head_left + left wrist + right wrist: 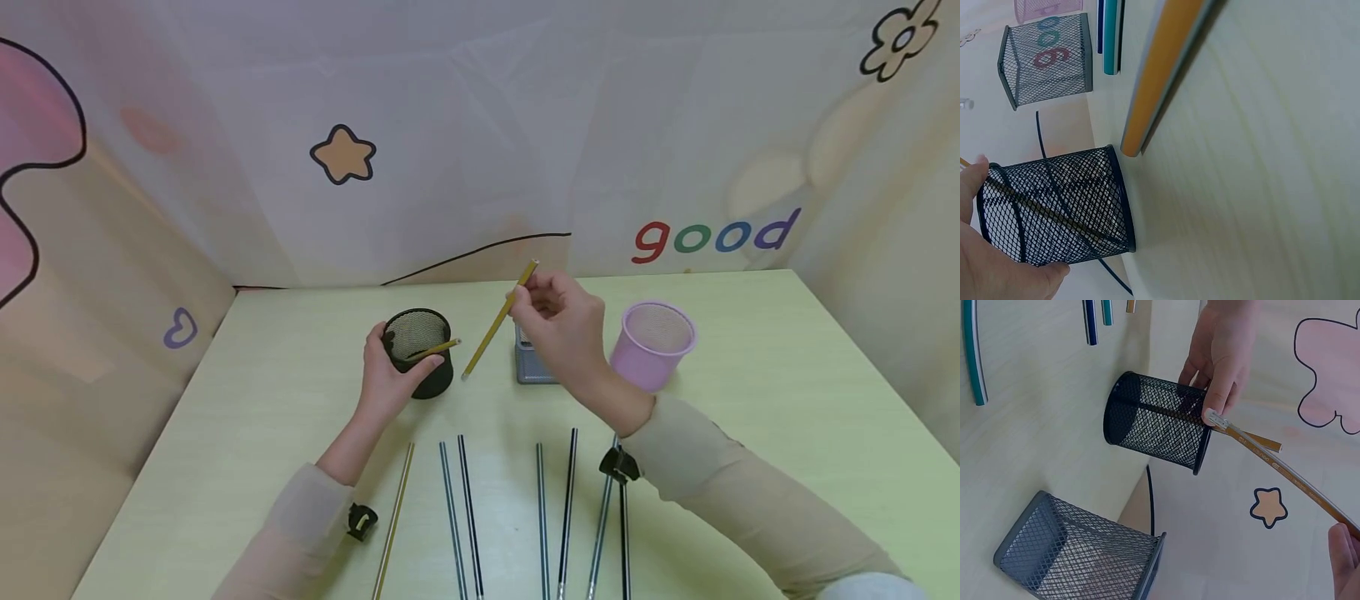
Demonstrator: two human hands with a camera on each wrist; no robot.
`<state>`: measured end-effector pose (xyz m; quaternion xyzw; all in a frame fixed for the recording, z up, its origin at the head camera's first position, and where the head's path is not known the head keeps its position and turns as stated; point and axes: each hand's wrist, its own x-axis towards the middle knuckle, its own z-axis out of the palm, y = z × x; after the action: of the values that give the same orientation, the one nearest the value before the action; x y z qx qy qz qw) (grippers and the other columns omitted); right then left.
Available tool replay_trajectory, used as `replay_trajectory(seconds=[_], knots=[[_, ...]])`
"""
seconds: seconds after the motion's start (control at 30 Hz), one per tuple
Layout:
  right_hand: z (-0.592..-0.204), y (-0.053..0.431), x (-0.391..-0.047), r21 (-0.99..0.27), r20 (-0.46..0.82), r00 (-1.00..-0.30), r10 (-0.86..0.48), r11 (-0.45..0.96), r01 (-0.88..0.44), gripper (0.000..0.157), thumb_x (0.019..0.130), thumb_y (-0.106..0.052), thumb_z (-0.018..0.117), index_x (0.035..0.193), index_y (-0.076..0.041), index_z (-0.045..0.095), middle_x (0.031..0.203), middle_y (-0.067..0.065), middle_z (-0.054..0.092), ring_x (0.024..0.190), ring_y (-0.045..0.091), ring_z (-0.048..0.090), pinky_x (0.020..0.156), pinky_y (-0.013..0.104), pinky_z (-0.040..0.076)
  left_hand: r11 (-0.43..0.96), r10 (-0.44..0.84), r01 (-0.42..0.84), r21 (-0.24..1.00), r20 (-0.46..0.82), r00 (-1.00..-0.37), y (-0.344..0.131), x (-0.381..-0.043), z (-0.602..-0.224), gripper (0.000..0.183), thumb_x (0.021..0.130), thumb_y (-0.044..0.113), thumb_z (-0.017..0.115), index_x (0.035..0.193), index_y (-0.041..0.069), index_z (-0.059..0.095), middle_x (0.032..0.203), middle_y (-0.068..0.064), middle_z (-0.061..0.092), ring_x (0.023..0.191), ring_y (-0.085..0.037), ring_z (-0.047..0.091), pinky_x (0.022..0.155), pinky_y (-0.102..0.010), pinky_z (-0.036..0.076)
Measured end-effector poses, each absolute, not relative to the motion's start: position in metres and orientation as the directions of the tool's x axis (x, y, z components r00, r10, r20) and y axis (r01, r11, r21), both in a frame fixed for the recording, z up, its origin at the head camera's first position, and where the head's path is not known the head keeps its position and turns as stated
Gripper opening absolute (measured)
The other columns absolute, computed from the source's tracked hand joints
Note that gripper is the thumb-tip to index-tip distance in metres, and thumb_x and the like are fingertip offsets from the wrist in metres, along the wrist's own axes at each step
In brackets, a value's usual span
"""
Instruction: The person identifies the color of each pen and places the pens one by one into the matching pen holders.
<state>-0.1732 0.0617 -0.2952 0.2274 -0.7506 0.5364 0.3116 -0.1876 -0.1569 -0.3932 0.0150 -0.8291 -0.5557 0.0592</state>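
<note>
My left hand point(386, 385) grips the black mesh pencil cup point(437, 383) by its side near the rim. One yellow pencil point(442, 347) leans inside that cup, its end sticking out past the rim toward the right. Held slantwise between thumb and fingers of my right hand point(567, 329) is another yellow pencil point(491, 335), its lower end pointing toward the cup. In the right wrist view, the silvery end of this pencil point(1285, 472) overlaps the left thumb at the cup's rim.
Behind the right hand stands a grey mesh holder point(532, 371), partly covered. A pink mesh cup point(647, 360) stands to its right. Toward the front lie a yellow pencil point(393, 521) and several blue-green and dark pencils, including a dark pencil point(567, 508) near the right forearm.
</note>
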Motion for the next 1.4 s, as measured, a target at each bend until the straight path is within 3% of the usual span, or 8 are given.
replay_trajectory(seconds=[0.53,0.8,1.4], knots=[[-0.303,0.049,-0.187,-0.615,0.779,-0.626,0.040,0.246,-0.750,0.007,0.083,0.010,0.057,0.088,0.014,0.057,0.082,0.025,0.069,0.065,0.034,0.067,0.063,0.013,0.053,0.367,-0.093,0.035,0.929,0.074,-0.993,-0.159,-0.187,-0.398,0.095,0.079,0.024,0.077,0.145,-0.003,0.014,0.146,-0.024,0.025,0.134,-0.035,0.031,0.112,-0.049,0.027],[-0.306,0.043,-0.190,-0.593,0.794,-0.606,0.042,0.267,-0.759,0.006,0.083,0.010,0.058,0.088,0.012,0.058,0.081,0.022,0.070,0.067,0.031,0.068,0.064,0.012,0.052,0.370,-0.098,0.033,0.928,0.074,-0.992,-0.160,-0.187,-0.396,0.095,0.079,0.023,0.078,0.145,-0.003,0.014,0.145,-0.024,0.026,0.134,-0.035,0.031,0.112,-0.048,0.027],[-0.327,0.039,-0.192,-0.664,0.725,-0.688,0.007,0.272,-0.697,0.011,0.084,0.007,0.060,0.094,0.009,0.057,0.085,0.020,0.071,0.068,0.029,0.068,0.064,0.011,0.050,0.361,-0.097,0.041,0.932,0.081,-0.992,-0.158,-0.190,-0.394,0.095,0.078,0.023,0.078,0.145,-0.003,0.015,0.144,-0.023,0.028,0.132,-0.034,0.032,0.111,-0.048,0.028]])
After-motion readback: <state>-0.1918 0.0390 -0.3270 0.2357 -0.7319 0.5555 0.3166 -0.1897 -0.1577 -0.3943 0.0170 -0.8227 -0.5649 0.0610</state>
